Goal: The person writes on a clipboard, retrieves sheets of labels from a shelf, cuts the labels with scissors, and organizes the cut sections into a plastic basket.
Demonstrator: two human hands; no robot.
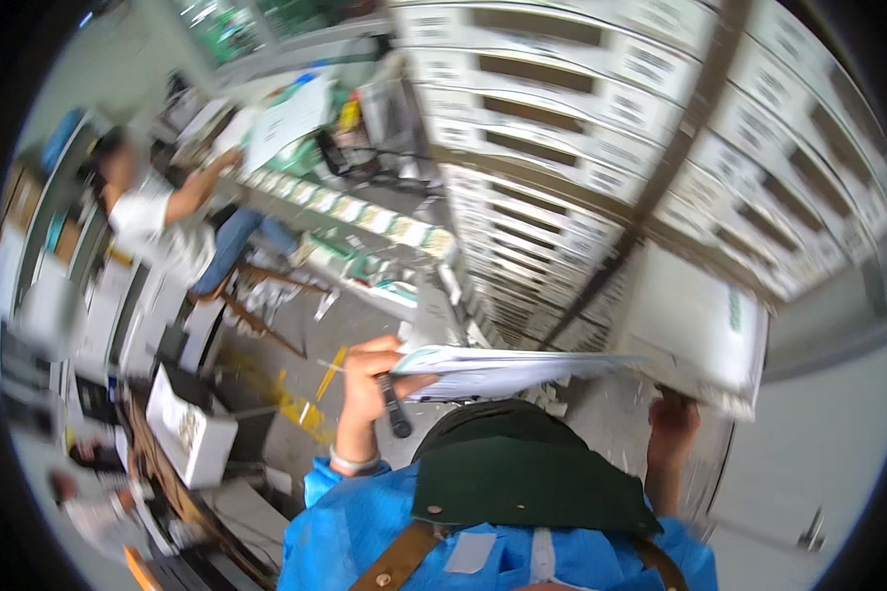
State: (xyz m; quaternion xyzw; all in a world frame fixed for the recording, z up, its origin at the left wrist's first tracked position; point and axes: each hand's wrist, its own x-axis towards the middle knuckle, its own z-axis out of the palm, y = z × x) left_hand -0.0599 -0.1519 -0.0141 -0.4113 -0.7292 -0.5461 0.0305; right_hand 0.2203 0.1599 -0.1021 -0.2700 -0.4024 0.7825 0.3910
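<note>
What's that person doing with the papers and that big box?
The person in the blue coat holds a stack of papers and a dark pen in the left hand. The right hand props up a white box from underneath, close to tall shelves packed with rows of labelled boxes. The picture is blurred. Farther off on the left, another person sits reaching toward a long workbench.
</note>
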